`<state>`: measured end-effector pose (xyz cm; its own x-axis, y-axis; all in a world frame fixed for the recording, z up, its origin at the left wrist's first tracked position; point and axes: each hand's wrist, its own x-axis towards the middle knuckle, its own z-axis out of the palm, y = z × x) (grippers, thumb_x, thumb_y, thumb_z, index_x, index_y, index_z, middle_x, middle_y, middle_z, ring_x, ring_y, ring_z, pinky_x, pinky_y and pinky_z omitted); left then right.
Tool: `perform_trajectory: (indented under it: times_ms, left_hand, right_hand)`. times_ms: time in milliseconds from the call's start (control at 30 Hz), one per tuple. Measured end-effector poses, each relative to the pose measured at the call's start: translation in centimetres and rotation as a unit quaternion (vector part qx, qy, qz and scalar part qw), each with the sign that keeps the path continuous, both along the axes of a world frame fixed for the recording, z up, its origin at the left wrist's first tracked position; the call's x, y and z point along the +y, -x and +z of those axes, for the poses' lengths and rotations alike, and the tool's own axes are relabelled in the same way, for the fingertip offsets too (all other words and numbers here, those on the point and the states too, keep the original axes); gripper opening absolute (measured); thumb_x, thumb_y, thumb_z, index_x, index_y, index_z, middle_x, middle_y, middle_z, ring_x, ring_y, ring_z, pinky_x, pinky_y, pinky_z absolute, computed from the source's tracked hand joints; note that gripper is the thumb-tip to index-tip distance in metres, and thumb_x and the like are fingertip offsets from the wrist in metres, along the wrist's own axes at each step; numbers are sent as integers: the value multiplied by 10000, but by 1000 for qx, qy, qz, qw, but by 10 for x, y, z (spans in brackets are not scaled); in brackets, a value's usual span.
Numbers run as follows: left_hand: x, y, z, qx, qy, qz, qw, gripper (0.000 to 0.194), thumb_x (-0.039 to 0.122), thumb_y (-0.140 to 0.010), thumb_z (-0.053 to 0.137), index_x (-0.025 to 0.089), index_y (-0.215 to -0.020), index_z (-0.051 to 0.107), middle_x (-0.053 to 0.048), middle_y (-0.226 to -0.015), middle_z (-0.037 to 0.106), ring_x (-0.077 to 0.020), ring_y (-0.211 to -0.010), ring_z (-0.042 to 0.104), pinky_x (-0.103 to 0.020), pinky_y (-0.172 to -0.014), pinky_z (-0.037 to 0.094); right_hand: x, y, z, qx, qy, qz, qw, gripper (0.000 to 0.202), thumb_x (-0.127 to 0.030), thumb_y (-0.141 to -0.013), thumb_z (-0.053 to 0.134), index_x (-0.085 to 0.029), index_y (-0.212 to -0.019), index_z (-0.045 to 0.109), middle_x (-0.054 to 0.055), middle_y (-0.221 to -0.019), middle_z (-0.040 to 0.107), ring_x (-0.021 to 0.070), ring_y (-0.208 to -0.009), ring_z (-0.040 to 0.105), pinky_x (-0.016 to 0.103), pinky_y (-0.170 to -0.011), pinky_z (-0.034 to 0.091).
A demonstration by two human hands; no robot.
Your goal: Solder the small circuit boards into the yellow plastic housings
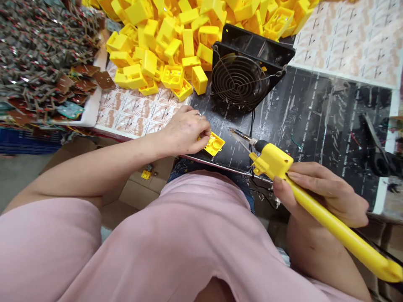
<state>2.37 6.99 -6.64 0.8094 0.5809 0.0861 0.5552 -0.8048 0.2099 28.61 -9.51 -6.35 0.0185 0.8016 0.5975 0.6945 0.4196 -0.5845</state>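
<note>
A yellow soldering gun [277,161] with a long handle is in my right hand [324,188], fingers wrapped round it. Its metal tip points up and left over the black mat. At the table's front edge lies a small yellow plastic casing [214,144] with a round grille pattern. My left hand [187,130], with a ring on one finger, is closed at the left end of this casing, thumb and fingertips pressed together. The fingers hide whatever is between them, along with part of the casing.
Behind stands a black fan [239,82] with a wire guard. Many yellow casings [166,37] are heaped at the back. Circuit boards with wires [47,54] are piled at the left. Black scissors [378,151] lie at the right. A yellow piece [146,174] sits below the table.
</note>
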Motion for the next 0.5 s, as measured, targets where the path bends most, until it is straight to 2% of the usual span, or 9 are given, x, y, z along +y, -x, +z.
perform_trajectory:
  times_ms: [67,133,200,300,367,433,500]
  left_hand:
    - [0,0,0,0,-6,-2,1000,275,286,-852,467,191,-753,705,-58,-710,701,-213,-739,612,-428,-887,428]
    - [0,0,0,0,-13,-4,1000,266,280,-854,474,191,-749,702,-53,-713,703,-205,-741,616,-420,-887,430]
    - [0,-1,0,1,-18,-5,1000,254,281,-855,486,194,-749,700,-46,-709,701,-198,-738,615,-411,-884,434]
    - [-1,-1,1,7,-27,-5,1000,256,282,-857,487,193,-750,703,-48,-702,698,-204,-740,617,-414,-880,442]
    - [-1,0,2,12,-28,-8,999,266,278,-867,485,188,-761,712,-55,-711,704,-216,-761,627,-422,-881,446]
    - [-1,3,3,1,-22,-11,1000,277,282,-891,492,193,-788,733,-62,-762,727,-231,-816,641,-438,-913,442]
    - [1,7,3,-31,-4,-9,999,279,297,-919,508,212,-833,760,-58,-837,753,-238,-884,646,-461,-973,426]
  right_hand:
    - [-1,1,-4,11,-64,10,998,344,-163,-773,858,-292,-1065,728,-6,-866,770,179,-652,707,287,-466,553]
    - [1,4,-6,41,-70,-19,997,448,-168,-764,866,-296,-1173,737,7,-885,774,184,-637,702,291,-464,551]
    - [4,6,-7,89,-63,-63,992,492,-242,-764,884,-285,-1232,740,31,-912,776,179,-608,693,281,-448,533]
    - [13,1,-12,210,-82,-107,968,441,-571,-862,762,-229,-1138,791,42,-745,718,163,-512,623,277,-390,452]
    - [20,-6,-18,288,-70,-105,949,591,-732,-915,580,-197,-995,820,37,-622,642,166,-484,592,281,-390,434]
    - [26,-14,-26,324,-58,-80,941,658,-743,-966,455,-195,-926,818,45,-609,629,188,-523,626,295,-435,479]
    - [29,-16,-33,274,-44,-55,959,649,-663,-1037,328,-224,-985,804,54,-678,662,206,-602,672,323,-512,541]
